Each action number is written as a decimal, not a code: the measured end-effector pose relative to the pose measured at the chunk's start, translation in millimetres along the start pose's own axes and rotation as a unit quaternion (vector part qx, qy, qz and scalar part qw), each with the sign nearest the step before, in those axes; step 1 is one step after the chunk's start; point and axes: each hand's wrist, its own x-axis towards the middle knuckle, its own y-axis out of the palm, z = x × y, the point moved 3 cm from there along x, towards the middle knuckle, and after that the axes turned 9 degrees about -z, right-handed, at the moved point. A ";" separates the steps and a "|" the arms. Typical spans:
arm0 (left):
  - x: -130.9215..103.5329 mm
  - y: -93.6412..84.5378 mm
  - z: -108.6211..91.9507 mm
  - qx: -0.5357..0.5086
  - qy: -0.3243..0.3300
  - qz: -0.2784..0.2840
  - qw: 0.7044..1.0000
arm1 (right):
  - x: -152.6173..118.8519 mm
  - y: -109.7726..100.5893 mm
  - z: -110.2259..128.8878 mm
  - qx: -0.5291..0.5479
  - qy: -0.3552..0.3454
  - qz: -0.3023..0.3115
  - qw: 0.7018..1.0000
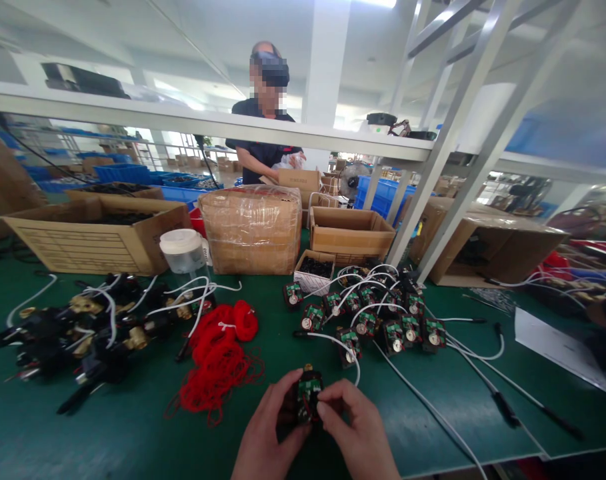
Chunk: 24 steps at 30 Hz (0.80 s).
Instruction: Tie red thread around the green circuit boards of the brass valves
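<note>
My left hand (270,423) grips a small black housing with a green circuit board (309,393), thumb and fingers around its left side. A brass-coloured fitting sticks out at its top, and red wires cross the board. The fingertips of my right hand (355,423) are pinched together against the board's right edge; what lies between them is hidden. Beyond my hands, several similar circuit-board units (365,323) with white cables stand in a group. To the left of my hands lies a tangle of red wires (215,373).
Black units with brass fittings (137,338) crowd the green table's left side. Behind stand a plastic jar (183,252), a wrapped carton (250,230), an open carton (353,230) and a small box of black parts (315,270). White cables (427,403) and paper (557,347) lie right. A co-worker (265,157) stands opposite.
</note>
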 end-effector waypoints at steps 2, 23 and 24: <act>0.0 0.8 0.8 -0.003 -0.002 -0.001 1.000 | -0.6 0.6 -0.7 -0.014 -0.010 -0.012 1.000; 2.1 1.8 -6.3 0.019 -0.046 0.001 0.999 | -31.0 53.1 -7.8 0.080 -0.026 -0.294 0.952; 2.2 1.8 -6.3 0.016 -0.049 0.002 0.999 | -30.6 53.2 -7.9 0.082 -0.028 -0.295 0.951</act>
